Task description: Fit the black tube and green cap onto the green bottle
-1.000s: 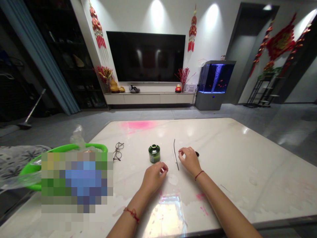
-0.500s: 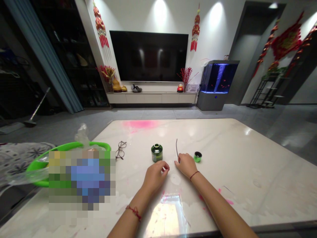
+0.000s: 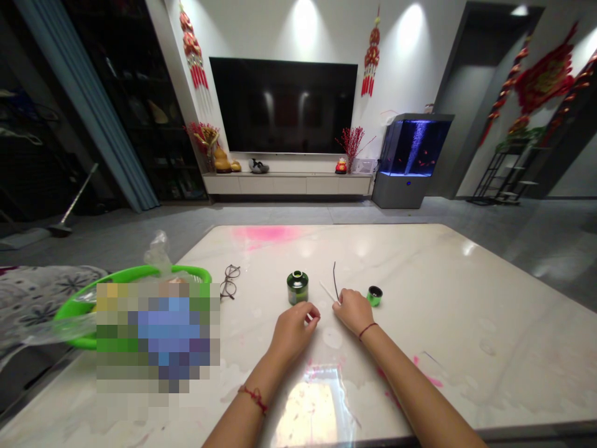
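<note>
Pinching the white stick (image 3: pixel 328 290), the right hand (image 3: pixel 353 313) has swung its far end left, parting it from the black stick (image 3: pixel 335 278), right of the bottle (image 3: pixel 297 289), while the left hand (image 3: pixel 293 325) curls loosely, apparently empty.

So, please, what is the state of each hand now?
Left hand: loosely curled, holding nothing visible; fully closed or not, I cannot tell.
Right hand: closed, apparently pinching the white stick.
</note>
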Available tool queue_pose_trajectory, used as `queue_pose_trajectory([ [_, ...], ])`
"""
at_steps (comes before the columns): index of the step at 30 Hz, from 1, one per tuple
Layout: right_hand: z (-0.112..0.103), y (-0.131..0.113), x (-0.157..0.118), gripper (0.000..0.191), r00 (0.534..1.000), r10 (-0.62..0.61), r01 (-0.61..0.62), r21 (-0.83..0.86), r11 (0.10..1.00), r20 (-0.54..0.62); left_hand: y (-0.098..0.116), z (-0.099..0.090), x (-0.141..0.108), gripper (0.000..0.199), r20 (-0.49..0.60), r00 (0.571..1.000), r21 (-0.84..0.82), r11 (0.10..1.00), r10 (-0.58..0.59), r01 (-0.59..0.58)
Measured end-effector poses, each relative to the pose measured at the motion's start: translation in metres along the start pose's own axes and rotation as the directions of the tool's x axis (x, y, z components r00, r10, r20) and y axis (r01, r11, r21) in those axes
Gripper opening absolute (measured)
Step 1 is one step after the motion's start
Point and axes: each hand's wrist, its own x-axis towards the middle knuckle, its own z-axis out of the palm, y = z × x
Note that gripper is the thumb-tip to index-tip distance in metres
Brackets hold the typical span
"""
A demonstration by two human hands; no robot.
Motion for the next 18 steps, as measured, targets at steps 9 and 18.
queue_pose_trajectory([
  [9,-0.009,0.013,0.014,0.012,0.988,0.056,0.01,0.414,0.91,-0.147,-0.001,0.001,0.002,0.011,-0.091,0.996,0.057,0.998,-0.016,0.021],
  [18,-0.013,0.023,0.02,0.02,0.98,0.057,0.111,0.76,0.641,-0.19,-0.004,0.003,0.004,0.02,-0.139,0.986,-0.04,0.996,-0.089,0.084],
])
